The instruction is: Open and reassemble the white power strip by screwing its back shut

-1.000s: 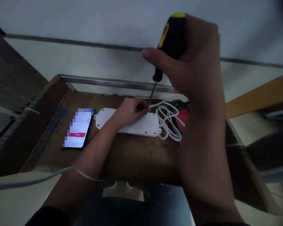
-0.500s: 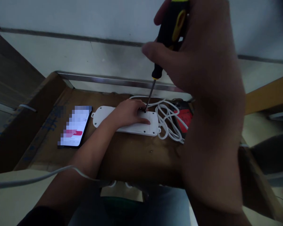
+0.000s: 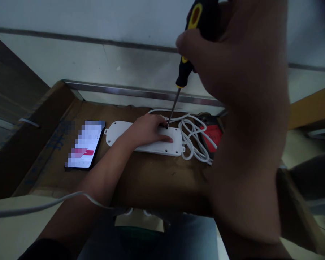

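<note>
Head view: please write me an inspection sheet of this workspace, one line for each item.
Surface: brown cardboard, flaps raised at both sides.
Job's things: white power strip lying flat; screwdriver, tip on the strip near its far edge.
Clutter: phone with lit screen, left of the strip; red object partly under the cord, unclear what.
Grips: left hand rests on the power strip; right hand closed around the screwdriver handle.
Cables: white cord coiled at the strip's right end; thin cable crossing the left forearm.
Surroundings: pale wall; metal rail behind the cardboard.

Screwdriver handle (image 3: 184, 72) cut by top edge; phone screen (image 3: 84, 144) blurred
</note>
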Demonstrator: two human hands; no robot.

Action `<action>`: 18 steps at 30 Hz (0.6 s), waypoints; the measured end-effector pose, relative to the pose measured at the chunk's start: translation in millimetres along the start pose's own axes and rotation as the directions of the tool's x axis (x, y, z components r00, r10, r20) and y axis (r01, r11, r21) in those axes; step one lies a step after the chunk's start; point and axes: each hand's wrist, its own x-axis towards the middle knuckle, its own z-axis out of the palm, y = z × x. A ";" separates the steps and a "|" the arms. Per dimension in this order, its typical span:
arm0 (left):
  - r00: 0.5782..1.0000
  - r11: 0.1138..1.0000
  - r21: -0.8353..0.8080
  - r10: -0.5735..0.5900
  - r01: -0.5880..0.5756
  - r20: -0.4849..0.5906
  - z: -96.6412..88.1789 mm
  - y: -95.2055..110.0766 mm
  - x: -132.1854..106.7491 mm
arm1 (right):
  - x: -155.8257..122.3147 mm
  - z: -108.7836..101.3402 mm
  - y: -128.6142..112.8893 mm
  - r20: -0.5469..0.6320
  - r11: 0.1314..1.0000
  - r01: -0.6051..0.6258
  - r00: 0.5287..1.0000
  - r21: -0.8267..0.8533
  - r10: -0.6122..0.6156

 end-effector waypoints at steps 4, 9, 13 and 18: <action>1.000 1.000 -0.010 0.007 -0.007 0.008 0.2 -0.1 0.1 | -0.1 -1.5 -4.0 0.007 0.966 -0.021 1.000 -0.259 0.024; 1.000 1.000 -0.022 0.007 -0.007 0.010 1.1 -1.4 0.7 | 0.6 1.5 -3.7 -0.007 0.971 0.005 1.000 -0.241 -0.007; 1.000 0.999 -0.042 0.030 -0.030 0.005 1.6 -2.8 0.9 | 0.6 1.7 -3.4 0.008 0.969 0.026 1.000 -0.247 -0.024; 1.000 0.999 -0.037 0.012 -0.012 0.014 0.5 -1.4 0.4 | 1.9 0.5 -1.2 0.018 0.960 0.038 0.999 -0.276 -0.034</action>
